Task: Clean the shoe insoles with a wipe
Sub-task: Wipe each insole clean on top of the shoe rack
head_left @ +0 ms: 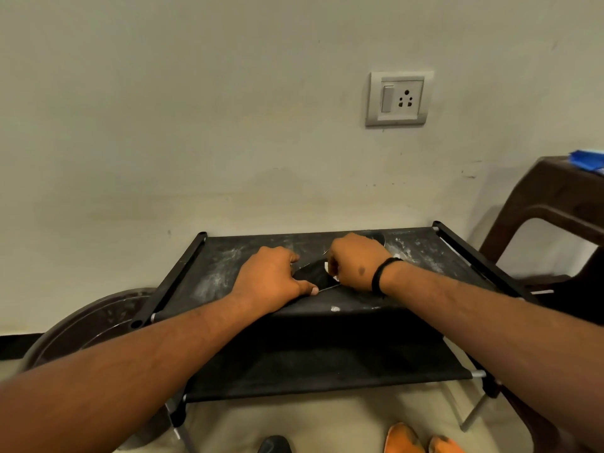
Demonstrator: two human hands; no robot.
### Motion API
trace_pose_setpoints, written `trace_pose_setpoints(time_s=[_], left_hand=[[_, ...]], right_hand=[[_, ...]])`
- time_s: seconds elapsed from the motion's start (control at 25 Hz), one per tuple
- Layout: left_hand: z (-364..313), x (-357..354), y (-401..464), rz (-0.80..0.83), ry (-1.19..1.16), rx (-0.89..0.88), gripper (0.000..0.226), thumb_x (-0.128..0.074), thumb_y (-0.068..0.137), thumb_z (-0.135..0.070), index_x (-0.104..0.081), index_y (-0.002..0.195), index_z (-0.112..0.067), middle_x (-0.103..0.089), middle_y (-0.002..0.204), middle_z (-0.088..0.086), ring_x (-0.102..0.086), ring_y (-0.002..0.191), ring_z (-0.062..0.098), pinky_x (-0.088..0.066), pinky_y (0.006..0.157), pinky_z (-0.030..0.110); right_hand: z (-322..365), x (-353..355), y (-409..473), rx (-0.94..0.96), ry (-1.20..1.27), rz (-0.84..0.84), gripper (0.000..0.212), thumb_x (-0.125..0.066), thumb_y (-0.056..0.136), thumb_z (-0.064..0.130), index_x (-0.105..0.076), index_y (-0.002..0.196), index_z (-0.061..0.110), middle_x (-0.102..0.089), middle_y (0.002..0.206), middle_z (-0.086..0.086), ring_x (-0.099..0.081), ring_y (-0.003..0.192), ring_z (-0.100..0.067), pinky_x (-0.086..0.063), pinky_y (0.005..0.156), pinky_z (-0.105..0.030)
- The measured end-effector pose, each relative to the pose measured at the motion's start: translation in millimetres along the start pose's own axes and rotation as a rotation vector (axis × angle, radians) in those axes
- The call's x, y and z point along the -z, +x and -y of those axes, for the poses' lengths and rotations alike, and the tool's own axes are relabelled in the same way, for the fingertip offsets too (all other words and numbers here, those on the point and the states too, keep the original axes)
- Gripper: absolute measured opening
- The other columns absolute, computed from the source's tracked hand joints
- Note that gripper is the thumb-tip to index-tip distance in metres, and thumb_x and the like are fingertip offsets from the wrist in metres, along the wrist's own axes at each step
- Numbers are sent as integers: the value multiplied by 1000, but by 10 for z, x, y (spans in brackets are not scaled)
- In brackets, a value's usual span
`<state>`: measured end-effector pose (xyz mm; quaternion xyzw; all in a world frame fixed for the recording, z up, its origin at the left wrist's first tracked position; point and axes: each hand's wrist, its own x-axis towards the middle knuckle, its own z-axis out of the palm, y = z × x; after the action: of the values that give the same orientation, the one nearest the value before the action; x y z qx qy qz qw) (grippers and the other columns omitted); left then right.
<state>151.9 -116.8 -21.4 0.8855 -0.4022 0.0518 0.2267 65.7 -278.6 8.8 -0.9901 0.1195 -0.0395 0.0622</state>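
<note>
Head view: a dark insole [315, 273] lies flat on the top shelf [425, 253] of a black fabric shoe rack, about midway between the shelf's left and right edges and a little nearer its front edge than the wall. Its long axis appears to run roughly left to right, tilted slightly, though both ends are covered, so its full outline cannot be told. The left hand [273, 277] sits on the insole's left end, fingers curled down and thumb along the near edge, pinning it to the shelf. The right hand [354, 261], with a black band at the wrist, is closed in a loose fist over the right end, pinching a small white piece, most likely the wipe [327, 266], against the insole's surface. The two hands are near each other, with only a short stretch of insole showing between them.

The shelf fabric is dusted with pale powdery marks toward its left and right back corners. A second dark rounded shape near the back edge, behind the right hand, may be another insole; it is too hidden to say.

Judging from this, the right hand is the one placed to rub along the insole toward the left hand, which serves as the anchor.
</note>
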Motion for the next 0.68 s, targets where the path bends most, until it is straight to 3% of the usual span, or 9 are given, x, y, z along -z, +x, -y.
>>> trace_pose_setpoints(time_s=[0.16, 0.28, 0.32, 0.48, 0.52, 0.68], left_hand=[[0, 3, 15, -5, 22, 4, 78, -79, 67, -63, -64, 129, -19, -73, 111, -2, -69, 99, 13, -57, 88, 36], [0, 12, 26, 1, 3, 0, 84, -79, 66, -64, -59, 136, -20, -72, 117, -2, -68, 104, 12, -56, 92, 36], [9, 9, 23, 4, 0, -3, 85, -79, 66, -64, -59, 136, -20, -71, 119, -2, -68, 104, 12, -56, 92, 35], [6, -2, 25, 4, 12, -2, 85, -78, 67, -64, -59, 136, -20, -71, 120, -2, -68, 105, 12, -56, 92, 35], [2, 1, 24, 4, 17, -1, 84, -78, 67, -64, -59, 136, -20, -71, 120, -2, -68, 105, 12, -56, 92, 35], [5, 12, 5, 6, 7, -3, 79, -78, 67, -64, -63, 131, -20, -72, 115, -2, -68, 102, 13, -57, 90, 36]], right_hand=[[-64, 78, -81, 18, 149, 126, 14, -67, 83, 8, -78, 87, 16, -74, 92, 3, -65, 82, -7, -55, 80, -27], [-175, 121, -120, -58, -186, -9, 10, -61, 86, 12, -70, 90, 16, -67, 94, -4, -64, 82, -23, -57, 78, -40], [-183, 114, -132, -56, -192, -5, 11, -61, 85, 11, -69, 90, 17, -67, 94, -5, -63, 83, -24, -57, 77, -39], [-74, 105, -109, 54, 247, 131, 13, -71, 80, 8, -76, 87, 17, -73, 92, 2, -67, 87, -14, -57, 82, -31], [-71, 88, -84, 43, 257, 120, 12, -71, 81, 9, -76, 91, 15, -73, 95, 1, -67, 90, -14, -56, 84, -32], [-91, 3, -36, -41, -169, 20, 18, -55, 91, 11, -64, 106, 12, -65, 106, -10, -63, 94, -27, -54, 84, -41]])
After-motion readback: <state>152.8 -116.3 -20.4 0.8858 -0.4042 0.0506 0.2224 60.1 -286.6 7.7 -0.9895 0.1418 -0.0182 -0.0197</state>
